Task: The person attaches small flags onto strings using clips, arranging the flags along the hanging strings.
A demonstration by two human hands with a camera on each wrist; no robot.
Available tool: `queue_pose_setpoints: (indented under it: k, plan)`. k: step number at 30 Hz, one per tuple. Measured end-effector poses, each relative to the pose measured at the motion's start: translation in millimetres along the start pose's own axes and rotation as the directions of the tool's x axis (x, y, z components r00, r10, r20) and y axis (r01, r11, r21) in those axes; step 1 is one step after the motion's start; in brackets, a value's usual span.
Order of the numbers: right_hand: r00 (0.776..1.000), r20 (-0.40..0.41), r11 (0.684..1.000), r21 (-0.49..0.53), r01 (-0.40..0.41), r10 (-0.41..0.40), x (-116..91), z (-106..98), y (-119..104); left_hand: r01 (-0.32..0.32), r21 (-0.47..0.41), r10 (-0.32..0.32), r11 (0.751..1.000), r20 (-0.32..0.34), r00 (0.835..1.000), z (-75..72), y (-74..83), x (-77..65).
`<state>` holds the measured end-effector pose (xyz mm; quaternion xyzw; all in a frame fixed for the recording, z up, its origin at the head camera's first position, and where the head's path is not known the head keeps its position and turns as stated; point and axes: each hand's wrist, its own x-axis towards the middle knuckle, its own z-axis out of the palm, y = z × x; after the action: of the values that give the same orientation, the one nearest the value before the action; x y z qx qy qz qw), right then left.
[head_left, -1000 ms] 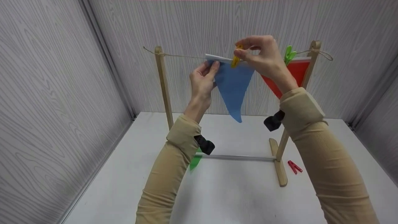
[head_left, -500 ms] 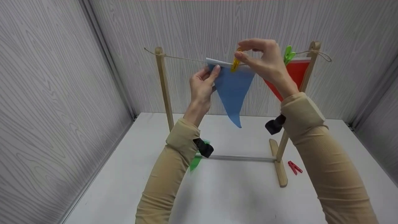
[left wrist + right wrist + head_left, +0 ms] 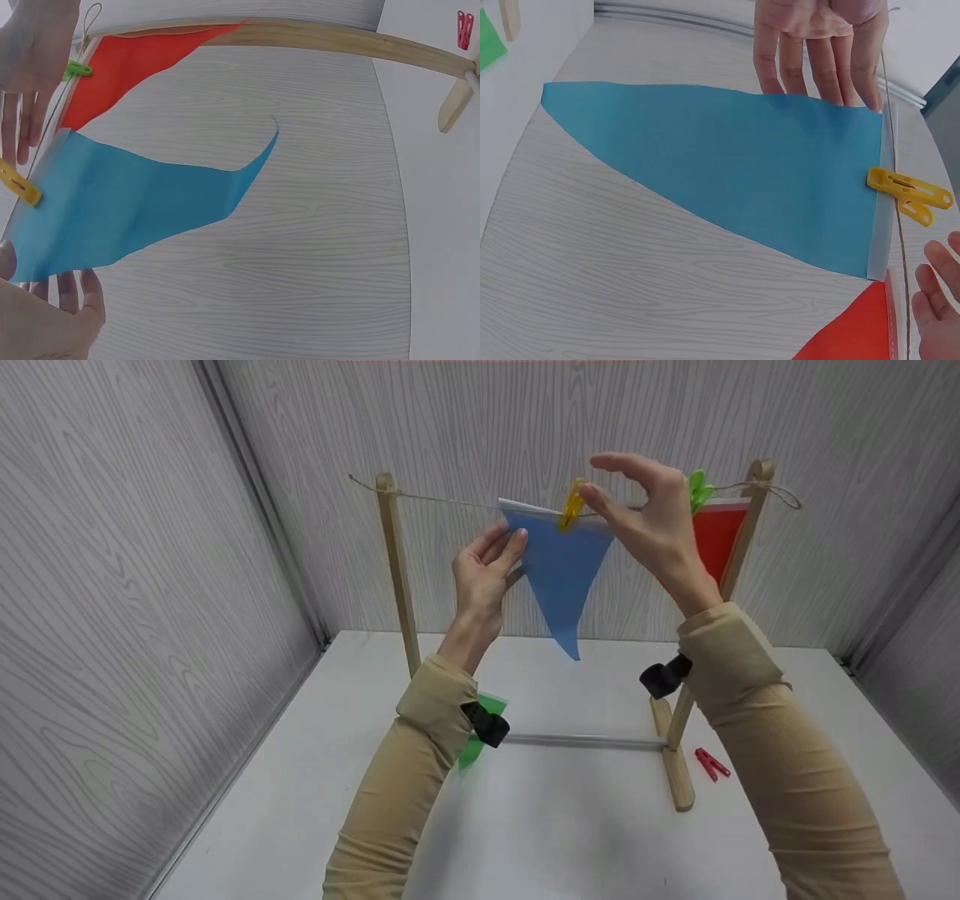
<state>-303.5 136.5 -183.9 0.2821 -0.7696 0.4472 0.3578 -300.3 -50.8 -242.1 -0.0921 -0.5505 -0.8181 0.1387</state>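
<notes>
1. Blue flag (image 3: pixel 562 577) hangs from the string (image 3: pixel 446 499), held there by 1 yellow clip (image 3: pixel 572 506).
2. Left hand (image 3: pixel 478 581) is just below the string, fingers loose and nearly straight, tips at the flag's edge (I can't tell if they press).
3. Right hand (image 3: pixel 661 514) is near the string, beside the yellow clip, thumb and pointing finger spread wide, holding nothing.
4. Red flag (image 3: pixel 720 540) hangs from the string too, by 1 green clip (image 3: pixel 700 493).
5. Well below the string are 1 red clip (image 3: pixel 708 763) and 1 green flag (image 3: pixel 492 703).
</notes>
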Motion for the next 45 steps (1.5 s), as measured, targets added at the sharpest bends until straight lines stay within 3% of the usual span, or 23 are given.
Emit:
queue_pose_setpoints:
  k: [8,20,30,37,45]
  plan:
    - [0.995,-0.095,1.0,0.014,0.021,-0.02,-14,-1,5,-0.017,0.044,0.016,0.999,0.028,0.999,-8.3,-14.2,-5.2]
    - [0.986,-0.137,0.994,0.039,0.102,-0.096,-38,-4,9,-0.011,0.029,0.009,1.0,0.042,0.999,-19.8,-35.2,-10.7]
    - [0.979,-0.2,0.962,0.256,0.098,-0.047,-72,-1,19,0.007,0.082,-0.01,0.997,0.039,0.999,-31.5,-57.5,-19.8]
    - [0.982,-0.191,0.96,0.277,0.049,0.005,-102,9,28,0.022,0.161,-0.026,0.987,0.021,0.999,-42.8,-75.4,-27.4]
    - [0.979,-0.201,0.958,0.285,0.033,0.026,-137,23,46,0.081,0.214,-0.08,0.973,-0.016,0.997,-60.1,-94.6,-33.7]
